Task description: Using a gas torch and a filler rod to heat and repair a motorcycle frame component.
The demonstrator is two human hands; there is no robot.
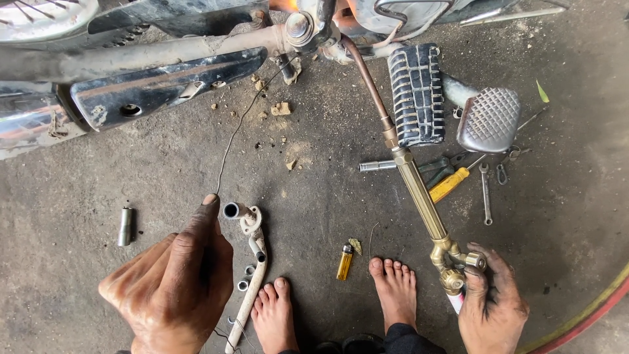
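Head view, looking down at concrete floor (314, 196), person squatting, both bare feet visible at bottom centre.

L hand (171, 282): fingers together, pinched on a thin wire rod (237, 128). Rod runs up from thumb tip toward the motorcycle frame (164, 49) at top of frame; upper end reaches near the axle/pivot area, exact contact pt cannot tell.

R hand (491, 305): fingers clamped on the valve end of a brass gas torch (419, 196). Thumb sits at the knob. Torch body angles up and left; its copper neck (363, 75) curves to the frame pivot, orange glow visible at the top edge there.

Just right of L hand: a bent whitish lever part (252, 262) w/ open tube end, lying on floor, touching nothing held. Its lower end passes beside the left foot.

Between the feet: yellow lighter (344, 261), lying flat, dry leaf scrap just beside it.

Far left: short metal socket (125, 226), lying alone, well apart from hands.

Right of torch: ribbed rubber footpeg (416, 92) and cross-hatched brake pedal (489, 118), both attached to bike. Below them, loose tools: spanner (485, 193), yellow-handled screwdriver (449, 185), green-handled tool partly under torch.

Bottom R corner: red and yellowish hose (590, 314) curving across floor.

Small clods of dirt scattered under frame.
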